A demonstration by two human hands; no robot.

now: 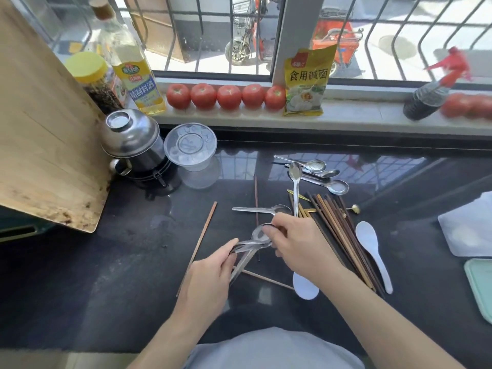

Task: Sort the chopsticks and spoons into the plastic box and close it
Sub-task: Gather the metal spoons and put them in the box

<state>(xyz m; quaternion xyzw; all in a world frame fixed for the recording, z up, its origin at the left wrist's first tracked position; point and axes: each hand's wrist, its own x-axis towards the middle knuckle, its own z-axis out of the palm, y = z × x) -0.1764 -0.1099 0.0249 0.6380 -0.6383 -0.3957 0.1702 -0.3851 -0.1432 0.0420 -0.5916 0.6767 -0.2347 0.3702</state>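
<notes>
Person stands at a glossy black stone counter (pixel 138 243) under a barred window. Both hands work together over its middle.

Left hand (pixel 210 278): fingers curled round the handles of a small bunch of polished steel spoons (pixel 255 242), gripping them low. Right hand (pixel 295 243): fingertips pinch the bowl end of the same bunch, apparently squaring the bowls into a nest. Neither hand is slack.

Still loose on the counter: one steel spoon (pixel 262 209) lying flat just beyond the right hand; a long-handled steel spoon (pixel 295 182) pointing away; a cluster of three or four steel spoons (pixel 318 173) further back. To the right, a fanned bundle of dark and light wooden chopsticks (pixel 338 230). Stray single chopsticks: one pale wooden one (pixel 202 238) to the left, a dark one (pixel 256 198) in the middle. Two white plastic soup spoons, one (pixel 372 251) beside the bundle, the other (pixel 306 287) partly under the right forearm.

Box: a pale green tray-like edge (pixel 479 288) and a frosted translucent plastic piece (pixel 468 230) at far right may be box and lid; cannot tell for sure. Nothing visibly in either.

Handling judgement: steel spoons are stiff, smooth and likely slippery against each other; nested bowls with the handles held together should travel best. Chopsticks are light, rigid and prone to rolling; gather them and grip mid-length. Plastic spoons are very light; take by the handle.

Background: five red tomatoes (pixel 229 97) on the sill.
</notes>
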